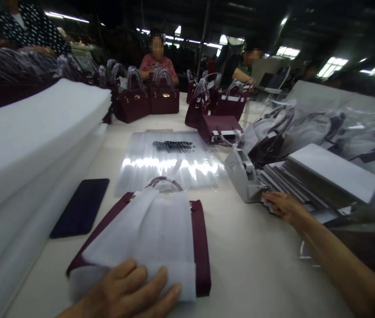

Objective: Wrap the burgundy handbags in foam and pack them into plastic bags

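A burgundy handbag [201, 247] lies on the table before me, its handles [164, 180] in clear film. A thin white wrapping sheet [147, 225] covers most of its front and folds over near the lower edge. My left hand [137, 287] rests on that sheet with fingers spread, pressing it against the bag. Out to the right, my right hand [282, 205] is at the cutting end of a grey tape dispenser [242, 176]. Its thumb and fingers are pinched together there on the tape; the piece itself is barely visible.
White foam sheets [41, 119] are stacked at left, beside a dark phone [80, 207]. Clear printed plastic bags [170, 163] lie ahead. White cards [333, 170] and bagged handbags [323, 126] crowd the right. Burgundy handbags [164, 100] stand farther back, near a co-worker [157, 55].
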`<act>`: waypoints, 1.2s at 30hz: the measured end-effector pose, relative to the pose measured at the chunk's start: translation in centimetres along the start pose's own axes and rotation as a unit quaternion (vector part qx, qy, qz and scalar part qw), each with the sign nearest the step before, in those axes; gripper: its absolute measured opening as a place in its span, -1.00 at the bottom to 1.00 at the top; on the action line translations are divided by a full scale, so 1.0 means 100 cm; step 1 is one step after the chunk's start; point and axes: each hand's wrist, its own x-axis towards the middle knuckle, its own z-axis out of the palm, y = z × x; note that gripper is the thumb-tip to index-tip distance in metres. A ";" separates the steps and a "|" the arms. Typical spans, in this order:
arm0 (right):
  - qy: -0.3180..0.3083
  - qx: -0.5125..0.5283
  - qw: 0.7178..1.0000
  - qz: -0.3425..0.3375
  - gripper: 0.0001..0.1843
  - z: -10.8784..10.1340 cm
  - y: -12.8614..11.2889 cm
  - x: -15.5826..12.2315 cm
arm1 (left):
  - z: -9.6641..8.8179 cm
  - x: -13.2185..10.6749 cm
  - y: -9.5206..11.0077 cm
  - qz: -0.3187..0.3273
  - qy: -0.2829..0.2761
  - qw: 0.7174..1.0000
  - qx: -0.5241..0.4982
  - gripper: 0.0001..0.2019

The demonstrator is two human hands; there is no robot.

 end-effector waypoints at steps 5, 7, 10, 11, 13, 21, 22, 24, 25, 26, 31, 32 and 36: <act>-0.004 0.027 0.999 -0.018 -0.77 0.016 0.007 -0.048 | -0.009 0.000 -0.002 0.017 -0.016 0.999 -0.024 -0.74; -0.078 0.054 0.995 -0.019 -0.66 0.029 -0.007 -0.098 | -0.007 -0.003 -0.002 0.028 -0.021 0.999 -0.021 -0.72; -0.241 0.097 0.965 0.045 -0.62 0.062 -0.031 -0.186 | -0.005 -0.006 -0.001 0.028 -0.029 0.999 -0.014 -0.68; -0.306 0.099 0.944 0.074 -0.62 0.075 -0.036 -0.212 | -0.004 -0.006 0.000 0.025 -0.024 0.999 -0.013 -0.68; -0.376 0.116 0.912 0.118 -0.62 0.101 -0.036 -0.251 | -0.003 -0.008 0.001 0.023 -0.009 1.000 -0.010 -0.69; -0.355 0.124 0.912 0.162 -0.63 0.130 -0.008 -0.273 | -0.003 -0.007 0.006 0.005 -0.009 1.000 -0.020 -0.78; -0.353 0.123 0.913 0.165 -0.64 0.131 -0.008 -0.274 | -0.004 -0.006 0.006 -0.003 -0.015 1.000 -0.024 -0.74; -0.343 0.131 0.915 0.166 -0.64 0.132 -0.007 -0.277 | -0.005 -0.004 0.007 -0.012 -0.033 0.999 -0.025 -0.67; -0.335 0.137 0.918 0.164 -0.65 0.133 -0.007 -0.279 | -0.006 -0.003 0.008 -0.013 -0.044 0.999 -0.026 -0.66; -0.322 0.146 0.922 0.161 -0.65 0.135 -0.007 -0.281 | -0.006 -0.002 0.008 -0.014 -0.056 0.998 -0.025 -0.67; -0.244 0.168 0.943 0.155 -0.57 0.140 0.000 -0.293 | -0.004 -0.001 0.008 -0.017 -0.101 0.995 -0.020 -0.69; -0.229 0.175 0.944 0.157 -0.51 0.141 0.004 -0.296 | -0.004 -0.001 0.008 -0.016 -0.106 0.994 -0.018 -0.68; -0.193 0.204 0.950 0.135 -0.41 0.145 0.018 -0.301 | -0.008 0.000 0.009 -0.029 -0.114 0.993 -0.024 -0.64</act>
